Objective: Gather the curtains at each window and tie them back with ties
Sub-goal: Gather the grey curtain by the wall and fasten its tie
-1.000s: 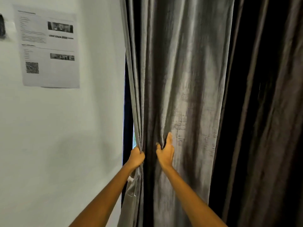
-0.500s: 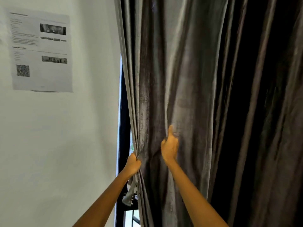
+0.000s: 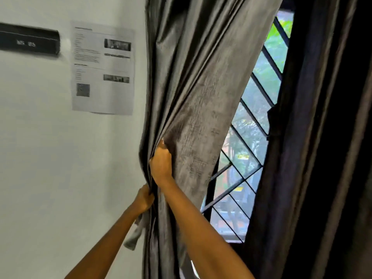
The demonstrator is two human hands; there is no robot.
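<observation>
A grey velvet curtain (image 3: 193, 87) hangs at the left side of the window, pulled into folds toward the wall. My right hand (image 3: 161, 166) is closed on a bunch of its folds at mid-height. Just below and left, my left hand (image 3: 144, 199) grips the curtain's left edge together with a pale grey tie strip (image 3: 134, 236) that dangles beneath it. A second, darker curtain (image 3: 314, 158) hangs loose on the right.
Between the two curtains shows the window (image 3: 251, 137) with black diagonal bars and greenery outside. On the white wall (image 3: 50, 158) at the left are a printed paper sheet (image 3: 102, 67) and a black sign (image 3: 30, 42).
My right hand has drawn the grey curtain leftward toward my left hand, uncovering the barred window. The view has swung to the left and the black sign has come into sight.
</observation>
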